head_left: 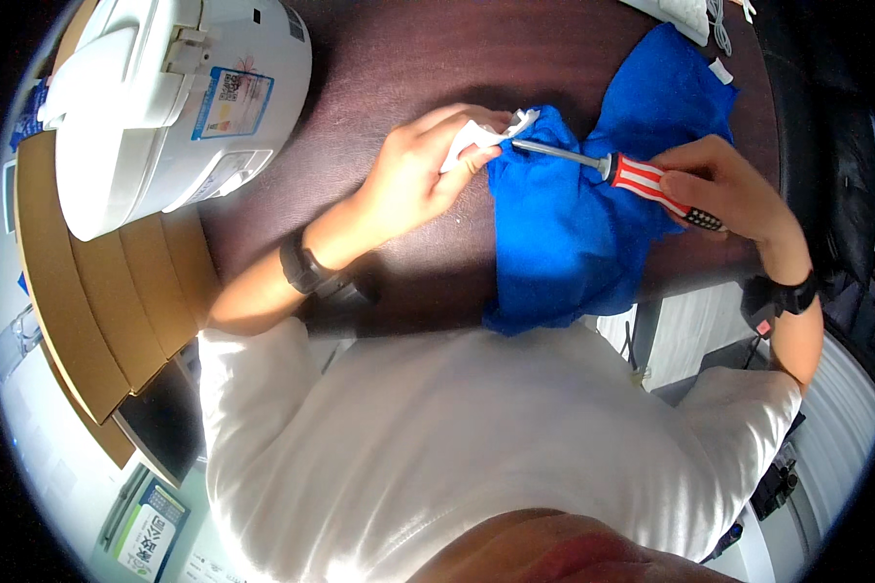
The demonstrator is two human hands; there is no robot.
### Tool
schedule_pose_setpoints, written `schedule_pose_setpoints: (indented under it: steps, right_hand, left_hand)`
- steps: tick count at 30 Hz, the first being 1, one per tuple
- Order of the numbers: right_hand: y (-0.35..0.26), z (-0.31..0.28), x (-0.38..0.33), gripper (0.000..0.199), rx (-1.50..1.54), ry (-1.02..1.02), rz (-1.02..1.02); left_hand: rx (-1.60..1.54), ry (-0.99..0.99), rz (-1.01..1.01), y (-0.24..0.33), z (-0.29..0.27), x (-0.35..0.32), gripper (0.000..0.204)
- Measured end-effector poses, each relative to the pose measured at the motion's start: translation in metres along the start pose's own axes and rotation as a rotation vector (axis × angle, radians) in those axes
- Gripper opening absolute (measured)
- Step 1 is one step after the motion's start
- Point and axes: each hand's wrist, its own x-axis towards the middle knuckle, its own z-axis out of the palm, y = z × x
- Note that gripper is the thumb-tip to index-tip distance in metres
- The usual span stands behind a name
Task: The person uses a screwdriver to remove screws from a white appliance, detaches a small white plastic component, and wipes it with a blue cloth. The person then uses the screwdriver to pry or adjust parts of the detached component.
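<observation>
My right hand (715, 185) is closed on a screwdriver (642, 178) with a red-and-white striped handle and a dark starred end. Its metal shaft points left, and the tip reaches a white tissue-like piece (469, 141) beside the bunched blue cloth. Thumb and fingers of my left hand (423, 165) pinch that white piece; its exact kind is hard to make out. Beneath the screwdriver a crumpled blue cloth (569, 243) spreads over the table and hangs over its near edge. Part of the cloth extends to the far right, behind my right hand.
A white rice cooker (253, 126) stands at the left on the dark wooden table (389, 58). Brown cardboard (117, 321) lies below it. At the far right edge are a white object (685, 15) and a coiled cable (719, 29). Dark bands circle both my wrists.
</observation>
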Motion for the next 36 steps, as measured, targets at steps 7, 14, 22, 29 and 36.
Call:
schedule_pose_setpoints:
  steps: [7,14,22,29,36]
  right_hand:
    - [0.042,0.037,0.007,0.039,0.518,-0.032,0.002]
    - [0.037,0.074,0.009,0.039,0.653,0.105,-0.015]
    - [0.015,0.097,0.013,0.028,-0.186,0.605,-0.18]
    - [-0.029,0.084,-0.015,0.029,-0.965,0.657,-0.121]
    - [-0.057,0.058,-0.029,0.032,-1.114,0.446,-0.064]
  left_hand:
    - [-0.077,0.158,-0.087,0.005,-0.004,0.0,0.017]
    - [-0.205,0.283,-0.232,0.005,0.0,-0.004,0.016]
    - [-0.011,0.305,-0.351,0.003,0.003,0.0,0.018]
    - [0.126,0.188,-0.205,0.013,0.001,0.005,0.015]
    - [0.177,0.093,-0.079,0.011,0.002,0.005,0.016]
